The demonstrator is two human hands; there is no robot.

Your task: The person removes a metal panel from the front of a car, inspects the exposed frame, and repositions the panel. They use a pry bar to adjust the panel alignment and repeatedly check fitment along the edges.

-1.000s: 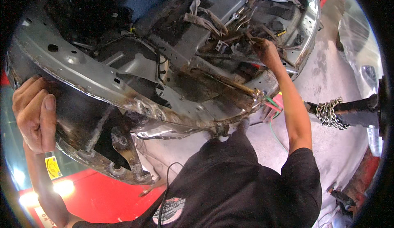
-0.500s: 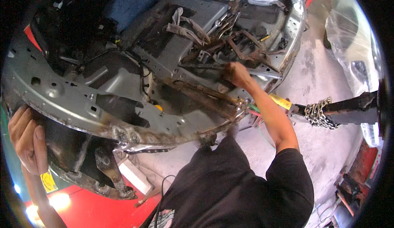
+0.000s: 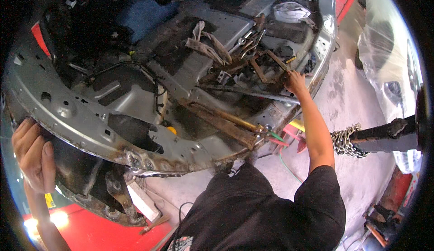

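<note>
A grey car body shell (image 3: 68, 108) with rusty edges fills the upper view. My left hand (image 3: 34, 154) wraps round a dark metal edge at the far left. My right hand (image 3: 294, 83) is closed on the end of a rusty metal bracket (image 3: 278, 61) among loose metal parts on the floor pan. Just left of these lie wrenches (image 3: 246, 41) and dirty rags (image 3: 208, 47). A white bundle (image 3: 289, 11) sits higher up. A brass-coloured torch (image 3: 244, 124) with green and red hoses lies across the shell's near edge.
A black post (image 3: 379, 138) wrapped with a chain (image 3: 346, 145) stands at the right. Plastic sheeting (image 3: 375, 56) covers something beside it. A red panel (image 3: 108, 228) is at lower left. Pale floor (image 3: 348, 187) shows around my dark-clothed body.
My right hand moved down-left to the middle of the floor pan, then back up-right onto the bracket. My left hand stays on the edge while the view shifts.
</note>
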